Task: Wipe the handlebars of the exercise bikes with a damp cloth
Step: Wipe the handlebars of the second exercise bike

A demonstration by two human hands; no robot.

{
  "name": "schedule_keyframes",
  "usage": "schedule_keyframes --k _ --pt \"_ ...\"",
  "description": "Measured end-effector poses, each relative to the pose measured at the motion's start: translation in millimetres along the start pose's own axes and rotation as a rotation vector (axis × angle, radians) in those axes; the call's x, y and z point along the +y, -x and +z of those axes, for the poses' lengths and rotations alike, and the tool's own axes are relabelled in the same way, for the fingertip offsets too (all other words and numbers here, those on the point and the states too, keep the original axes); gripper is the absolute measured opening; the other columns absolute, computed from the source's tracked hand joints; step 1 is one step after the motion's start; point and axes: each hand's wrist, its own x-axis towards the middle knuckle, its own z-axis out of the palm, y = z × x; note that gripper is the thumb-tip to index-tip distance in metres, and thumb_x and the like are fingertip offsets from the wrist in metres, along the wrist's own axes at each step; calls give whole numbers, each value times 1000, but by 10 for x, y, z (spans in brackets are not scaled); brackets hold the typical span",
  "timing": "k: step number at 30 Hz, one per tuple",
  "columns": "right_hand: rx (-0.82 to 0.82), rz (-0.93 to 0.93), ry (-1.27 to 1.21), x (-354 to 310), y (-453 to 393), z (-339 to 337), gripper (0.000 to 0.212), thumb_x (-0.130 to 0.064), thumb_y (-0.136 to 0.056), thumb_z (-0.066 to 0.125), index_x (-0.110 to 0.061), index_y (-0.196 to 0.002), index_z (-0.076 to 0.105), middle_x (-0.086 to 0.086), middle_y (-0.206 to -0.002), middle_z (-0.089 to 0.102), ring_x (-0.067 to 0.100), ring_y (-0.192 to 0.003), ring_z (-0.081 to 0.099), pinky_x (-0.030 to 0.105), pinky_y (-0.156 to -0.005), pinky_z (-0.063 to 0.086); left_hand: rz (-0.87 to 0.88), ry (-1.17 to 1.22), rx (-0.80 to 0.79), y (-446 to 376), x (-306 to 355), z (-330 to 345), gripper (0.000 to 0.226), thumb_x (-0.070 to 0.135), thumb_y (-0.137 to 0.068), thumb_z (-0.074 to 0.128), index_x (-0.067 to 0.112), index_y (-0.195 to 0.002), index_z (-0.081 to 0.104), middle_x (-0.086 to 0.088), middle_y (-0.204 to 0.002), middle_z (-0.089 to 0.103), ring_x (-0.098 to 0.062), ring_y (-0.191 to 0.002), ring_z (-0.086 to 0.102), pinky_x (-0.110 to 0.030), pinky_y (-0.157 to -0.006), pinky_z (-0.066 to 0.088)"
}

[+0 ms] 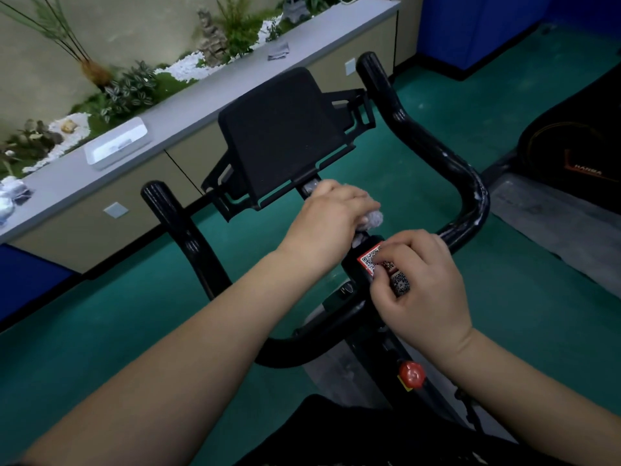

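1. Right now the left hand (pixel 327 218) is closed over a bunched grey cloth (pixel 369 220), pressing it onto the centre of the exercise bike's handlebar (pixel 467 183), just below the black tablet holder (pixel 282 136). Only a small wad of cloth shows, past the knuckles and under the heel of the palm.

2. The right hand (pixel 425 284) sits just beside that grip, on the near side. Its fingers (pixel 386 274) are curled loosely against the QR-code sticker (pixel 373 258) on the stem; it looks to brace or pick at the label and holds nothing that I can see.

3. The cloth is soft and limp, so it should mould round a tube readily. Being damp, it will probably cling and drag a little on the bar, so a full wrapping fist suits it better than a fingertip pinch.

4. The handlebar is rigid black tubing, glossy and likely slick when wet. Outward from the grip on either side it curves up to ribbed end grips (pixel 371 70), both well apart from the cloth.

5. By my judgement the centre is being wiped and both horns remain to do. Sliding the wrapped fist outward along each tube seems the sensible hold.

6. Near the right wrist, the red knob (pixel 411 374) could be nudged.
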Motion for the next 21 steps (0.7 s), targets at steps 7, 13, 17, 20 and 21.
schedule_keyframes --k 7,13,17,20,21 --pt "-12 -1 -13 32 107 -16 13 -13 -77 66 -7 -87 70 6 -98 63 24 -89 57 23 -88 38 42 147 88 514 -119 -34 27 13 -83 62 21 -108 70 3 -116 65 -21 -103 50 -10 -94 28" --pt "10 0 -23 50 79 8 13 -12 -76 64 -5 -85 70 8 -97 63 24 -88 57 23 -87 37 83 74 -9 101 -34 16 29 14 -84 55 18 -108 70 0 -115 67 -26 -107 52 -29 -96 36" --pt "16 -4 -30 41 92 20 12 -11 -76 65 -5 -85 70 8 -97 63 25 -87 58 24 -86 39 41 122 61 269 -52 72 28 11 -84 58 18 -108 70 0 -115 66 -24 -111 52 -20 -101 29" --pt "19 -5 -36 45 97 26 13 -11 -76 65 -6 -86 71 7 -97 64 24 -87 59 24 -86 40 3 148 131 518 -60 60 28 9 -82 62 19 -107 70 0 -116 65 -20 -108 50 -7 -100 24" --pt "19 -5 -38 50 94 24 13 -11 -76 66 -6 -87 71 7 -97 64 24 -87 59 24 -86 40 6 151 122 527 -71 58 30 6 -81 63 19 -107 70 -1 -116 65 -19 -108 49 -4 -99 22"
